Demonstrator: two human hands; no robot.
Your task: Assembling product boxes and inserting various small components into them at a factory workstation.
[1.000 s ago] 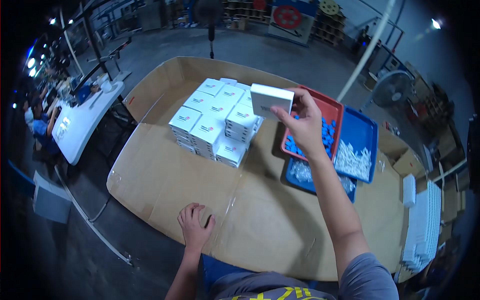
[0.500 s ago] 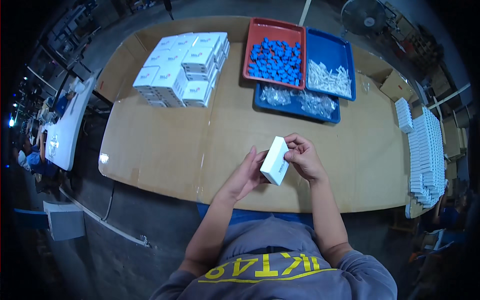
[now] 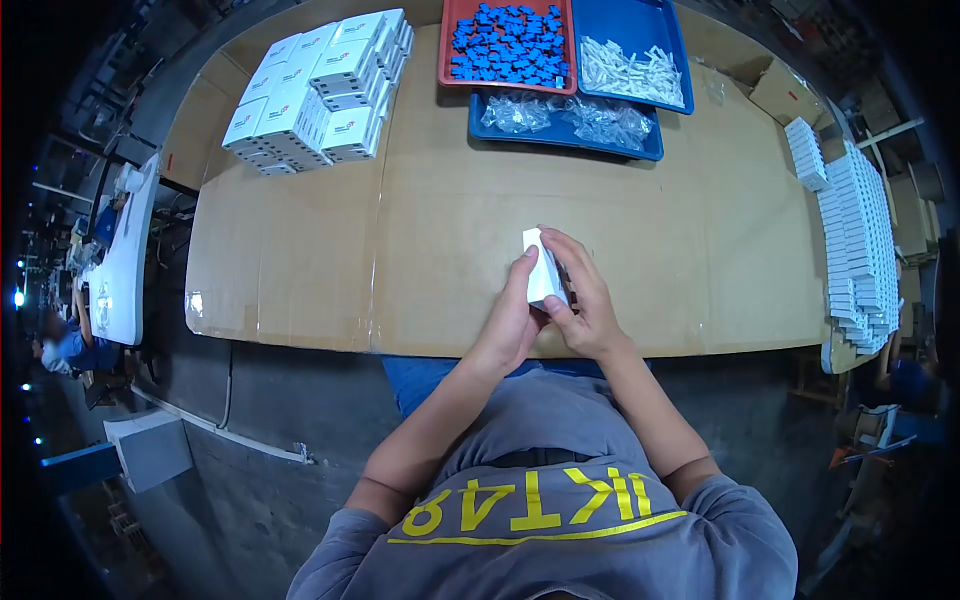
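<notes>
Between my two hands is a small white box (image 3: 543, 272), held tilted above the near part of the cardboard-covered table (image 3: 450, 270). My left hand (image 3: 512, 322) grips it from the left, the thumb along its side. On the other side my right hand (image 3: 585, 300) wraps round it, with fingers over the far end and the thumb at the near end. The palms and fingers hide much of the box.
Stacked white boxes (image 3: 300, 85) stand at the far left. Trays lie at the back: a red one (image 3: 443, 60) with blue pieces, a blue one (image 3: 683, 60) with white pieces, a lower blue one (image 3: 560, 143) with clear bags. White boxes (image 3: 855, 240) pile up at the right.
The box has turned more upright in my hands, and my right hand has shifted from pinching its side to wrapping round it. The whole view has tilted, so the trays appear higher.
</notes>
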